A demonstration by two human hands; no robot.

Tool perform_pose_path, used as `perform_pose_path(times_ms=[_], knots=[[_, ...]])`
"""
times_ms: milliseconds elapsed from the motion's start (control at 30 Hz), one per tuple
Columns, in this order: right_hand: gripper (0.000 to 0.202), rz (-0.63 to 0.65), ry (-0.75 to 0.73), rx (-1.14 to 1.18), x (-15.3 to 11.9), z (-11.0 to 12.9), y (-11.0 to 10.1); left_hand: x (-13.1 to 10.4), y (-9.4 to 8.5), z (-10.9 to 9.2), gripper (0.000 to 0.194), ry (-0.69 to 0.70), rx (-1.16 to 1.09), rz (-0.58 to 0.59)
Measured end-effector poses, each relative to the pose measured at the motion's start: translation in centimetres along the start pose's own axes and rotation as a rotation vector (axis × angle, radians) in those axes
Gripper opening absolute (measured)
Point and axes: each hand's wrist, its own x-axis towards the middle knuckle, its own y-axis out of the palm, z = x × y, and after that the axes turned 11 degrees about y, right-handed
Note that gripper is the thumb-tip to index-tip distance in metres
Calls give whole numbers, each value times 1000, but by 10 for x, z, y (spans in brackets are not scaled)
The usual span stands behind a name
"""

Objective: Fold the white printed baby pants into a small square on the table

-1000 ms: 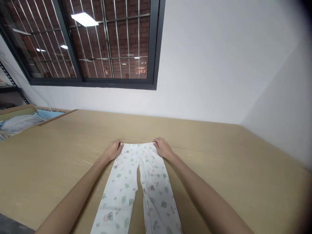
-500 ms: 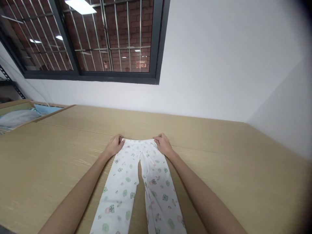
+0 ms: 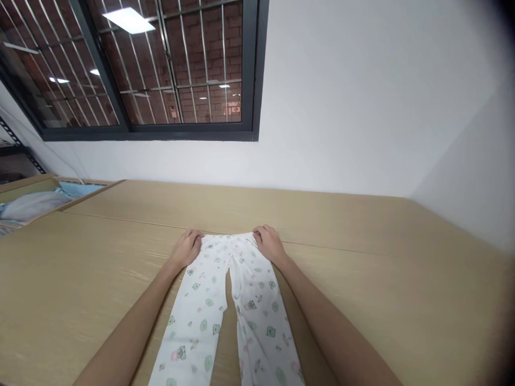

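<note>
White waistband (image 3: 228, 238), left end: the left hand (image 3: 188, 248) has its fingers curled nearly closed on this corner, holding the cloth edge.
Waistband, right end: the right hand (image 3: 269, 245) is likewise curled nearly closed on the other corner.
Trousers (image 3: 201, 308): spread on the table between 2 bare forearms, waist at the far end, 2 legs running toward the person and out of view.
Print: small green and pink motifs on white.
Right leg (image 3: 265, 327): creased along its inner side.
Table (image 3: 354, 305): tan, with 1 seam line running across near the hands.
Bin (image 3: 86, 198): wood-edged, far left, containing blue and whitish items.
Wall (image 3: 341, 96): white, behind the table.
Window (image 3: 257, 86): dark-framed, upper left, metal bars and brickwork showing through.
</note>
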Motion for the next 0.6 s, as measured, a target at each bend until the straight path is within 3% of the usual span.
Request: perform_pose_path(times_ms=[67,133,233,300,367,467,533,600], knots=[[21,2,11,2,0,0,0,3,-6,-12,28,-29,-13,-39],[23,2,19,0,1,0,0,7,-16,-35,31,-48,-27,-80],[26,7,22,-13,0,0,-1,5,-33,-98,37,5,-81,-57],[27,13,18,-24,0,0,-1,-6,-40,-152,34,100,-152,71],[29,16,14,-36,-1,0,0,-27,-35,-204,28,208,-213,346],[31,21,15,-54,-1,-1,2,-72,3,-252,30,458,-30,477],[31,27,18,-65,-1,-1,2,-105,44,-261,27,644,137,576],[30,31,21,-72,0,-1,3,-135,85,-257,20,717,259,565]])
